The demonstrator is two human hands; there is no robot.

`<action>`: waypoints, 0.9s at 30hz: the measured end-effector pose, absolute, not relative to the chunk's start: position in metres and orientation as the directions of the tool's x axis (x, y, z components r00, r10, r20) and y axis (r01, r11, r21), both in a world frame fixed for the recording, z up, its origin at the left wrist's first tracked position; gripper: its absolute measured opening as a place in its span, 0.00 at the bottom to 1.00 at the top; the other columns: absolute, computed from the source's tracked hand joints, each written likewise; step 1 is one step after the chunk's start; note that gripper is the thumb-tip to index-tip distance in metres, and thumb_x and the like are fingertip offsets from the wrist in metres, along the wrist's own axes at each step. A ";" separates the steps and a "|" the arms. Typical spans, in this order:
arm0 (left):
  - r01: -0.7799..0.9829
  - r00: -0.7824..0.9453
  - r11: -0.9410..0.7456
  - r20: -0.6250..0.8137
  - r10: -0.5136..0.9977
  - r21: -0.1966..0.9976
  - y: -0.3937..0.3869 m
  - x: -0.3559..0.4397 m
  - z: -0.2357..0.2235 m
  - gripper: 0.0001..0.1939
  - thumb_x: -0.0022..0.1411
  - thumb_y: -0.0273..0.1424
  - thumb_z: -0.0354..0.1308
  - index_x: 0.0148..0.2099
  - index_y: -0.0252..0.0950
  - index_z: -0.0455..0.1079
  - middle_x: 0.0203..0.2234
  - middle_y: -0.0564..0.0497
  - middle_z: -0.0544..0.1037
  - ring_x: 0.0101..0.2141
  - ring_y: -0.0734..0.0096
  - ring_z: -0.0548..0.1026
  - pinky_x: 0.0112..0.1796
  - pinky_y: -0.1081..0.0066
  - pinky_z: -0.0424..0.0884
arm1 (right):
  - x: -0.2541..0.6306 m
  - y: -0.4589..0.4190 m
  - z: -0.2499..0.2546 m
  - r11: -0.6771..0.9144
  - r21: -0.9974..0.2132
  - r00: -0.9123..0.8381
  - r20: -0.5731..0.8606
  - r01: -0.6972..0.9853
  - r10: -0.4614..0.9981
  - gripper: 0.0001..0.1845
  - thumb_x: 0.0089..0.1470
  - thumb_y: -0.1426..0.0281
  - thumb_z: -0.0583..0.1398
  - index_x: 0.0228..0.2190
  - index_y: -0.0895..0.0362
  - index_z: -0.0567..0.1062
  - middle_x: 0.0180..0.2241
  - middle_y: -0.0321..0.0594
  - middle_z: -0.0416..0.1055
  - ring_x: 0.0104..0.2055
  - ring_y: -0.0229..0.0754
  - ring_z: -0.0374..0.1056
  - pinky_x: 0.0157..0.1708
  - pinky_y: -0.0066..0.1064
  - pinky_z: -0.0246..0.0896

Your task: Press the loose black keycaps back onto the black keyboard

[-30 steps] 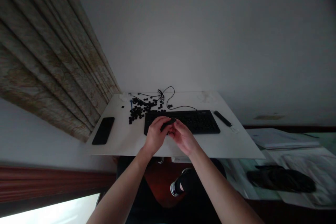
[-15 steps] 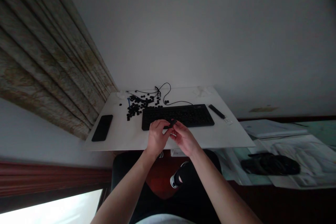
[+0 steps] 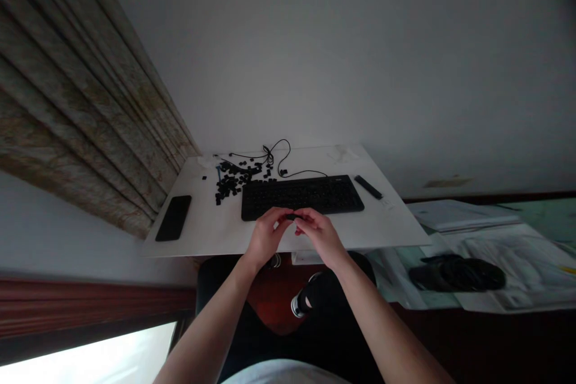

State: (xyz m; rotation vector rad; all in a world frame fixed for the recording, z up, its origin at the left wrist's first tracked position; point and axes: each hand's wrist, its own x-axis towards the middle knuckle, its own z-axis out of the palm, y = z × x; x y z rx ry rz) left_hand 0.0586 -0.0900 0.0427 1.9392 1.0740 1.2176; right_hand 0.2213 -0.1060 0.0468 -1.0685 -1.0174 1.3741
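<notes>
Between the fingertips of both hands is a small, dark, elongated keycap, partly covered by the fingers. My left hand pinches its left end, and my right hand pinches the other. Just behind the fingers lies a black keyboard, flat on the white table; its near edge is partly hidden by my hands. Loose black keycaps are heaped and scattered to the left of the keyboard.
A black phone lies at the table's left. Right of the keyboard is a dark narrow strip-like object. The keyboard's cable loops at the back near the wall. A dark bundle sits on a lower surface at right.
Both hands have come slightly nearer to me and turned, so the keycap now lies level between the fingertips. The camera view has shifted a little.
</notes>
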 end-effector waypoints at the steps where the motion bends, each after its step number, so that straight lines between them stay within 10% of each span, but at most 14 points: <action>1: 0.330 0.237 -0.482 0.423 0.875 0.812 -0.092 0.058 0.040 0.09 0.66 0.29 0.58 0.48 0.38 0.75 0.38 0.48 0.79 0.36 0.69 0.77 0.40 0.68 0.75 | 0.222 -0.108 0.044 -0.093 -0.962 -0.030 -0.088 -0.258 0.996 0.16 0.46 0.59 0.69 0.36 0.54 0.78 0.31 0.36 0.73 0.29 0.38 0.67 0.32 0.32 0.64; 11: 0.384 0.177 -0.394 0.353 0.919 0.835 -0.107 0.064 0.015 0.09 0.66 0.33 0.59 0.47 0.38 0.75 0.35 0.48 0.80 0.34 0.68 0.77 0.39 0.67 0.75 | 0.220 -0.121 0.011 -0.187 -0.898 0.053 -0.226 -0.398 0.973 0.22 0.42 0.58 0.72 0.38 0.55 0.79 0.31 0.37 0.75 0.28 0.37 0.67 0.32 0.31 0.63; 27: 0.669 0.407 -0.532 0.343 0.846 0.519 -0.006 0.113 0.005 0.16 0.63 0.28 0.62 0.54 0.38 0.73 0.46 0.45 0.78 0.48 0.60 0.75 0.51 0.57 0.69 | 0.308 -0.024 0.012 -0.232 -0.967 0.184 -0.210 0.106 0.960 0.14 0.41 0.62 0.70 0.27 0.59 0.80 0.25 0.41 0.76 0.24 0.37 0.67 0.21 0.28 0.61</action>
